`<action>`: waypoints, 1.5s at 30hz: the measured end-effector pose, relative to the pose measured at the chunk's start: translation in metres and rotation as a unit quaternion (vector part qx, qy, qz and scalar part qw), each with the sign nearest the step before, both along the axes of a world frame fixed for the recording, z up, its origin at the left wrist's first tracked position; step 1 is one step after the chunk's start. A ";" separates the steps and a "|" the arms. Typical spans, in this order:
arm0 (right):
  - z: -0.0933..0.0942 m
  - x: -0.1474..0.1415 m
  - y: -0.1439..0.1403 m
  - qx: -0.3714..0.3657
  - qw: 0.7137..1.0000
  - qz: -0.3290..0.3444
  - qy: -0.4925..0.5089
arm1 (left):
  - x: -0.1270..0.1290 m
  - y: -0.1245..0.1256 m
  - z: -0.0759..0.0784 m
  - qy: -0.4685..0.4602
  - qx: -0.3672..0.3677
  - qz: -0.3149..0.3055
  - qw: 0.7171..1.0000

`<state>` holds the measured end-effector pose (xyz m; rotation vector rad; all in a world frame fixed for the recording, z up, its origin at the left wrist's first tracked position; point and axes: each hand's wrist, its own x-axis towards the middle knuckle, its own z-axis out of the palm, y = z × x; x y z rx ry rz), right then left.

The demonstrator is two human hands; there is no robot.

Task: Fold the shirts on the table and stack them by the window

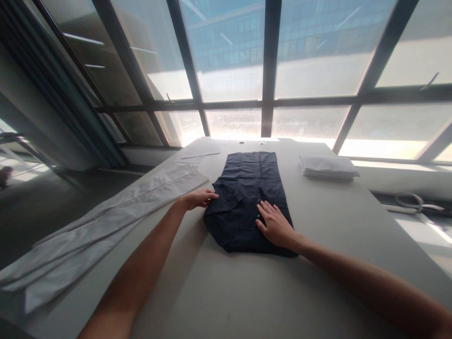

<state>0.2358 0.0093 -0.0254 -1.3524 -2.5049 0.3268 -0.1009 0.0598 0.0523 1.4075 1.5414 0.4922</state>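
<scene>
While hands (pixel 197 198) press, shirt (pixel 247 188) lengthwise (collar near)

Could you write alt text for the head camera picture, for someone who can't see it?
Two bare hands work a dark navy shirt on a pale table: left hand at its left edge, right hand flat on it. White cloth lies left, folded white fabric right.

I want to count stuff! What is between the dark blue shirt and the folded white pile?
Nothing: in the head view, only bare grey table lies between the dark navy button-up shirt and the folded white cloth stack.
</scene>
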 end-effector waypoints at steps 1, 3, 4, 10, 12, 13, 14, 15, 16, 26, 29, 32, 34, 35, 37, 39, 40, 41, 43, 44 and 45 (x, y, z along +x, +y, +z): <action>0.000 0.000 0.000 0.001 1.000 0.001 0.000 | 0.006 -0.001 0.002 -0.012 0.005 -0.001 1.000; 0.000 0.000 0.000 0.002 1.000 0.002 0.001 | 0.019 -0.004 0.006 -0.033 0.025 -0.002 0.999; 0.000 0.000 0.000 0.003 1.000 0.001 0.002 | 0.026 -0.005 0.006 -0.039 0.043 -0.003 0.998; -0.001 0.000 0.000 0.006 1.000 -0.001 0.001 | 0.069 -0.007 -0.011 -0.051 0.153 -0.045 0.986; -0.001 0.000 0.001 0.007 1.000 -0.001 0.002 | 0.080 -0.006 -0.022 -0.021 0.193 -0.057 0.979; -0.002 0.000 0.001 0.008 1.000 -0.001 0.002 | 0.085 -0.006 -0.028 0.002 0.217 -0.067 0.974; -0.002 0.000 0.001 0.009 1.000 -0.001 0.002 | 0.089 -0.006 -0.034 0.025 0.242 -0.083 0.966; -0.002 0.000 0.001 0.009 1.000 -0.001 0.001 | 0.093 -0.006 -0.039 0.048 0.264 -0.104 0.958; -0.002 0.000 0.001 0.010 1.000 -0.001 0.001 | 0.096 -0.007 -0.044 0.068 0.283 -0.124 0.948; 0.000 0.000 0.000 0.004 1.000 -0.001 0.004 | 0.096 -0.020 -0.059 0.091 0.410 -0.167 0.892; 0.000 -0.002 0.000 0.004 1.000 0.000 0.004 | 0.094 -0.020 -0.065 0.138 0.411 -0.234 0.870; 0.000 -0.002 0.001 0.004 1.000 -0.001 0.002 | 0.097 -0.024 -0.068 0.206 0.384 -0.280 0.855; -0.001 0.001 0.001 0.006 1.000 0.005 0.001 | 0.102 -0.029 -0.068 0.239 0.369 -0.286 0.851; -0.001 0.003 0.002 0.007 1.000 0.011 0.000 | 0.105 -0.032 -0.067 0.252 0.364 -0.284 0.851; -0.001 0.012 0.003 0.006 1.000 0.028 -0.001 | 0.114 -0.041 -0.068 0.270 0.357 -0.276 0.850; 0.001 0.026 0.004 -0.001 0.999 0.052 -0.003 | 0.125 -0.052 -0.068 0.280 0.353 -0.272 0.850; 0.002 0.035 0.005 -0.006 0.998 0.066 -0.005 | 0.131 -0.057 -0.069 0.281 0.350 -0.275 0.850; 0.003 0.045 0.006 -0.011 0.997 0.079 -0.006 | 0.137 -0.063 -0.069 0.278 0.346 -0.284 0.850; 0.006 0.066 0.007 -0.026 0.994 0.107 -0.009 | 0.150 -0.076 -0.067 0.261 0.335 -0.315 0.849; 0.007 0.077 0.007 -0.034 0.992 0.121 -0.009 | 0.156 -0.084 -0.065 0.245 0.331 -0.335 0.847; 0.009 0.088 0.007 -0.042 0.990 0.136 -0.008 | 0.161 -0.091 -0.062 0.224 0.328 -0.357 0.846</action>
